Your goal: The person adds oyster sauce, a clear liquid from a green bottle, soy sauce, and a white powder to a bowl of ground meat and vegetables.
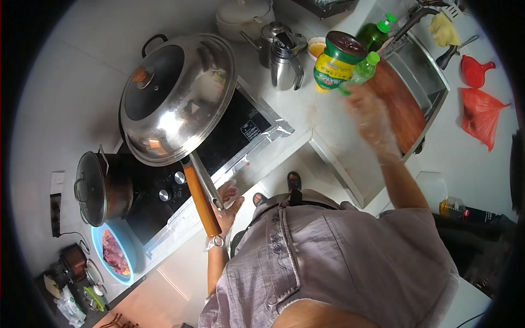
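Note:
My left hand [228, 207], in a clear plastic glove, is at the cooktop's front edge with its thumb and fingers apart. The wooden pan handle [201, 201] and the lid's metal handle [208, 182] pass above it and hide part of it. A large wok lid [184, 94] with a glass window covers the pan. My right hand [367, 110], also gloved, is blurred above the counter. Its fingertips are close to a clear green-capped bottle [363, 69] and a green-and-yellow jar [334, 67]; I cannot tell whether they touch anything.
A lidded pot [104, 188] stands on the black cooktop [229, 135], near a blue basin [131, 254] of raw meat. Steel jugs [284, 65], a small bowl [316, 46] and a green pump bottle [373, 35] line the back. A wooden board [396, 106] leans by the sink [414, 78].

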A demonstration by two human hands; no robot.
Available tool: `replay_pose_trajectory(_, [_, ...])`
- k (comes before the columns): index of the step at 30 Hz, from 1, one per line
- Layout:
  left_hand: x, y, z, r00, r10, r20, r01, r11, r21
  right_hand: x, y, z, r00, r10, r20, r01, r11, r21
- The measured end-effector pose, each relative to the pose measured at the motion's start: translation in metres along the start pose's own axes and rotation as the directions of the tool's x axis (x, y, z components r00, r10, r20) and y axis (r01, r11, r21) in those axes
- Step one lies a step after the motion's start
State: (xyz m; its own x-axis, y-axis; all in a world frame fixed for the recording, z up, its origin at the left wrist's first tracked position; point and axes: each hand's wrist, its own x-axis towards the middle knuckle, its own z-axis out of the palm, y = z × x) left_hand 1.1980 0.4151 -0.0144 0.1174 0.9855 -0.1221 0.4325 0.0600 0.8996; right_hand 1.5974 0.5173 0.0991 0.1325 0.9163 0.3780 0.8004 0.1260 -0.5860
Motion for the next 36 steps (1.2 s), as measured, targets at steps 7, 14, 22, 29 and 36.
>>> replay_pose_trajectory(7, [-0.010, 0.001, -0.004, 0.993, -0.121, -0.016, 0.120, 0.991, -0.065, 0.032, -0.024, 0.118, 0.985, 0.150, -0.089, -0.140, 0.984, 0.114])
replay_pose_trajectory(14, [-0.035, -0.005, -0.009, 0.987, -0.161, -0.018, 0.161, 0.987, 0.025, 0.067, -0.004, 0.147, 0.926, 0.347, 0.152, -0.362, 0.697, 0.619])
replay_pose_trajectory(22, [-0.058, -0.006, -0.013, 0.965, -0.230, -0.124, 0.225, 0.973, -0.050, 0.063, -0.025, 0.120, 0.834, 0.435, 0.340, -0.508, 0.365, 0.780])
replay_pose_trajectory(29, [-0.087, 0.017, -0.007, 0.959, -0.264, -0.106, 0.269, 0.962, 0.037, 0.001, -0.036, 0.069, 0.820, 0.252, 0.514, -0.561, 0.535, 0.632])
replay_pose_trajectory(36, [-0.112, 0.046, -0.027, 0.998, 0.032, -0.058, -0.021, 0.984, 0.175, -0.095, -0.117, 0.021, 0.681, -0.035, 0.731, -0.415, 0.805, 0.425])
